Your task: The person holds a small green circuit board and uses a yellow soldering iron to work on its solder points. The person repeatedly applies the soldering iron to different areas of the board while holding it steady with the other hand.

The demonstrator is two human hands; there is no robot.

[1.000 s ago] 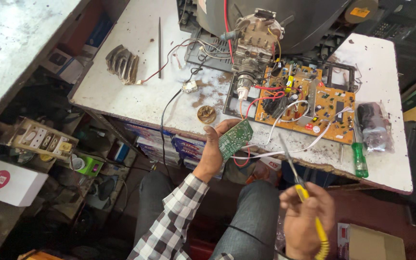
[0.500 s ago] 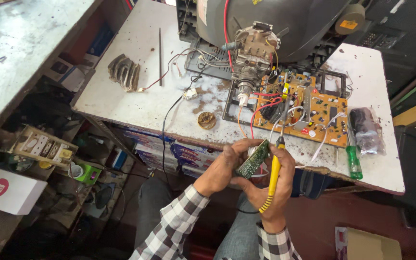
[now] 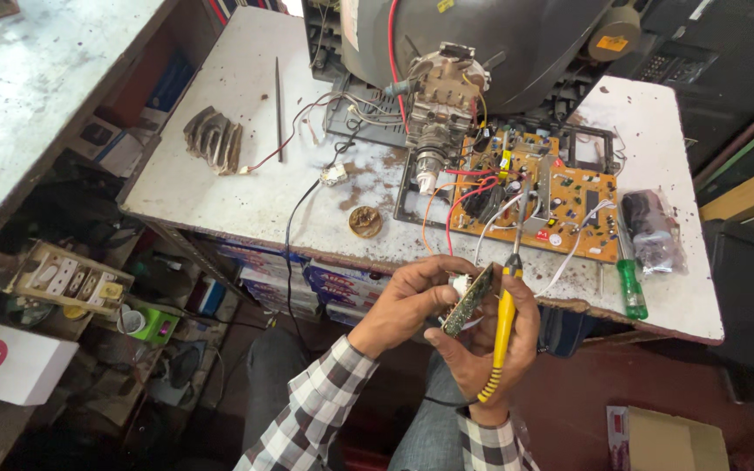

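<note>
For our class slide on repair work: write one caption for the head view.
Left hand holds a small board; right hand holds a yellow iron beside it.

A stained white workbench stands over cluttered shelves, a grey counter beside it.

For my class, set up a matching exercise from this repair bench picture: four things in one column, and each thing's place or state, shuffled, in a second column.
Things:
1. small green circuit board
2. yellow-handled tool
3. green-handled screwdriver
4. large orange circuit board

Places or states:
A. lies on the white table near its right front edge
B. gripped in the right hand, tip pointing up
C. lies flat beside the tube's neck, with wires attached
D. held on edge by the left hand

Pairs: 1-D, 2-B, 3-A, 4-C
</note>
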